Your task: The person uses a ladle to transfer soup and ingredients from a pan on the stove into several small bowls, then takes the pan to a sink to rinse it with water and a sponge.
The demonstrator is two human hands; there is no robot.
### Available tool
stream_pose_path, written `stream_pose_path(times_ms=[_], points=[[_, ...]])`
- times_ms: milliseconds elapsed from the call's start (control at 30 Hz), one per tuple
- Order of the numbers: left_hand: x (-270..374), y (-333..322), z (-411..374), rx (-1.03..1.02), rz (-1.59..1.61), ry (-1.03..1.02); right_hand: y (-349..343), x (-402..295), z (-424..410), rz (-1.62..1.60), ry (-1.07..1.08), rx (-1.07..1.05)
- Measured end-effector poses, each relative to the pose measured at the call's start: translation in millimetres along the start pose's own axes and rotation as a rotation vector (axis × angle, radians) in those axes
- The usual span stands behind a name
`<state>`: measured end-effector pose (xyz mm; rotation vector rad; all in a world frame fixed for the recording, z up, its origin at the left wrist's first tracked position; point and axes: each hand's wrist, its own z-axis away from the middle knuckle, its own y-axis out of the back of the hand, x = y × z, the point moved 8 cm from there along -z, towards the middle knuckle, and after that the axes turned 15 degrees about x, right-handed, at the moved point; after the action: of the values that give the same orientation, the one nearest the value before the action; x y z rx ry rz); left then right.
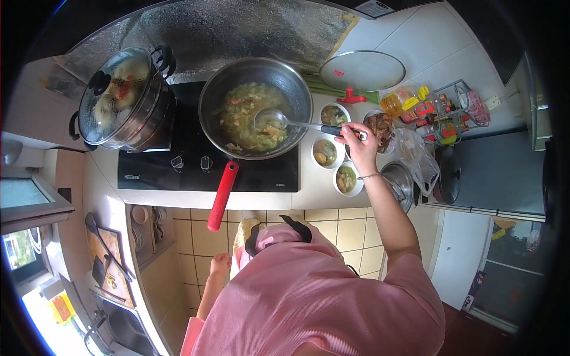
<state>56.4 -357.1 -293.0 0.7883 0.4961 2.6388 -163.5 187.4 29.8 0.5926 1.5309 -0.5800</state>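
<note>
My right hand (360,149) grips the black-and-orange handle of a metal ladle (272,119). The ladle's bowl rests in a chunky green soup (249,116), inside a deep wok (213,95) on the black gas hob (149,178). The wok's red handle (222,196) points towards me over the counter edge. White bowls of soup stand right of the wok: one at the back (334,115), another midway (325,152) and one in front (348,179). A further bowl is mostly hidden under my hand. My left hand (220,263) hangs low at my side, fingers loosely curled, holding nothing visible.
A lidded steamer pot (122,98) occupies the hob's left. A glass lid (363,71) leans on the back wall. Browned meat (379,129), a plastic bag (416,155), a metal basin (398,178) and bottles (401,102) crowd the right. A cutting board (113,262) lies left.
</note>
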Motion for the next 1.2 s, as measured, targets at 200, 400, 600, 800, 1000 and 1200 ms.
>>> stream_pose_path(times_ms=[200, 400, 600, 800, 1000, 1200], points=[[-5.1, 2.2, 8.5, 0.018, 0.048, 0.055, -12.9, 4.4, -4.9, 0.028, -0.128, 0.012], [24.1, 8.1, 31.6, 0.065, -0.064, -0.056, -29.0, 12.9, -13.6, 0.012, -0.268, 0.088], [0.7, 0.1, 23.0, 0.057, -0.01, 0.032, -33.9, 8.6, -19.1, -0.02, -0.315, 0.123], [-10.0, 0.8, 14.8, 0.074, -0.045, -0.094, -21.8, -0.7, -24.8, -0.067, -0.274, 0.154], [29.7, 3.8, 33.9, 0.043, -0.138, -0.064, 7.0, -29.5, -29.1, -0.102, -0.223, 0.223], [29.5, -5.4, 18.7, -0.002, -0.122, -0.103, 60.8, -67.0, -28.1, -0.116, -0.111, 0.325]])
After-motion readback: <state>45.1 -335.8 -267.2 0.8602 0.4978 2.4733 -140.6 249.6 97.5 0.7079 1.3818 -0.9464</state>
